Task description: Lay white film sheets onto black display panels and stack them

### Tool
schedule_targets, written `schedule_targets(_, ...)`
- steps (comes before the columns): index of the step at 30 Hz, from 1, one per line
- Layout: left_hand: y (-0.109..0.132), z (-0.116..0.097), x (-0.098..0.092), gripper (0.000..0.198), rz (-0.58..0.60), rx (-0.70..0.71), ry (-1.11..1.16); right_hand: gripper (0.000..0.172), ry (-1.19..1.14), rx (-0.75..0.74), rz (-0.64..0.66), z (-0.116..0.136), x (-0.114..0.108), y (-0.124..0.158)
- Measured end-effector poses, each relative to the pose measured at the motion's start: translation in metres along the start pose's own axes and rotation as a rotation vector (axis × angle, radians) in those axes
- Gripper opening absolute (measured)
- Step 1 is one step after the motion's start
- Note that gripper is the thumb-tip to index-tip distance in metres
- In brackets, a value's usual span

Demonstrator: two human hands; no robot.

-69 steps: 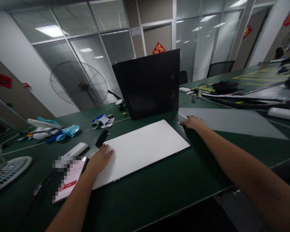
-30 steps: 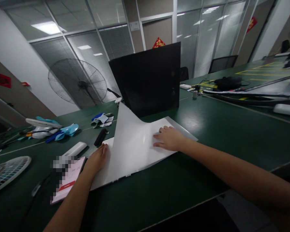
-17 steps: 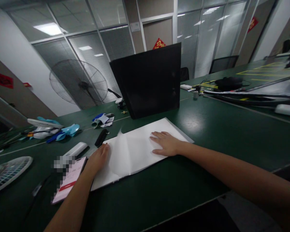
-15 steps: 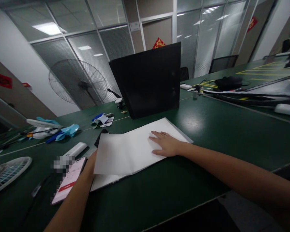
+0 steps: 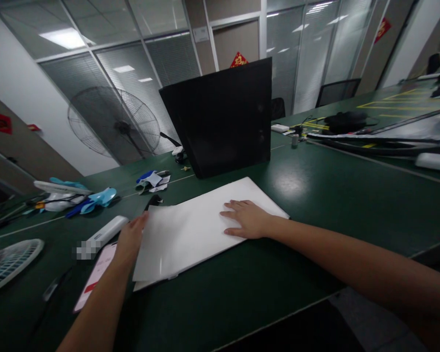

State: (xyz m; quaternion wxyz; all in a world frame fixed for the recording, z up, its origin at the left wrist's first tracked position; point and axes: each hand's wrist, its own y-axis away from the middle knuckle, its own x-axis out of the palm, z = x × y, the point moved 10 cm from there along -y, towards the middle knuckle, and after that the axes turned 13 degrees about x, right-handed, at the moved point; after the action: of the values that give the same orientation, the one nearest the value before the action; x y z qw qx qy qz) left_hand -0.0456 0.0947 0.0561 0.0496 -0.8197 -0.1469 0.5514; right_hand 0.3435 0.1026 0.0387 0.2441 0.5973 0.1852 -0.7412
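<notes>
A thin white sheet (image 5: 183, 232) lies over a flat white panel (image 5: 254, 193) on the green table (image 5: 315, 205). My right hand (image 5: 246, 219) rests flat on the sheet's right half, fingers stretched out. My left hand (image 5: 130, 239) is at the sheet's left edge, its fingers touching or holding that edge; the fingertips are partly hidden. The panel's lower left corner (image 5: 143, 285) shows under the sheet.
A black upright panel (image 5: 223, 117) stands just behind the sheet. A phone with a red and white screen (image 5: 95, 276) and a white bar-shaped device (image 5: 104, 232) lie to the left. Blue and white clutter (image 5: 73, 198), a fan guard (image 5: 7, 261) and a floor fan (image 5: 113, 124) are further left. Cables and long panels (image 5: 381, 139) lie at the right.
My right hand dragged the grey-white sheet from the right onto the white panel and laid it flat. The left hand moved from the panel's surface to the sheet's left edge.
</notes>
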Motion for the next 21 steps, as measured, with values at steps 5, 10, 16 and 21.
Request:
schedule_targets(5, 0.006, 0.003, -0.001, 0.078, 0.063, 0.024, -0.222, 0.087, -0.004, -0.007, 0.012, 0.0, -0.001, 0.001)
schedule_targets(10, 0.008, -0.001, 0.012, 0.054, 0.179, 0.119, -0.336, 0.087, -0.003, -0.006, 0.021, 0.001, 0.0, 0.002)
schedule_targets(16, 0.014, -0.013, 0.018, 0.054, 0.242, 0.098, -0.35, 0.08, -0.048, 0.147, -0.123, -0.022, -0.018, -0.006)
schedule_targets(21, 0.016, -0.022, 0.014, 0.055, 0.229, 0.091, -0.353, 0.074, -0.123, 0.539, -0.291, -0.108, -0.044, -0.004)
